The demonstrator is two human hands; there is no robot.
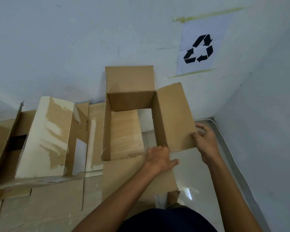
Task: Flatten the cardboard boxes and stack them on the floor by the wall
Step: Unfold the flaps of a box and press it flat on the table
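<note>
**Light, hollow box held at corner and flap**

The open cardboard box (131, 101) sat close to the wall (74, 47), open at both ends, beside a tape-scarred box (45, 136) and above flattened cardboard (40, 206). It looked light, stiff in its panels and weak at the creases, so opposite corners seemed the place to press. The left hand (159, 158) curled its fingers over the near right corner. The right hand (206, 139) pinched the right flap (174, 118) at its outer edge, both arms reaching forward.
</note>
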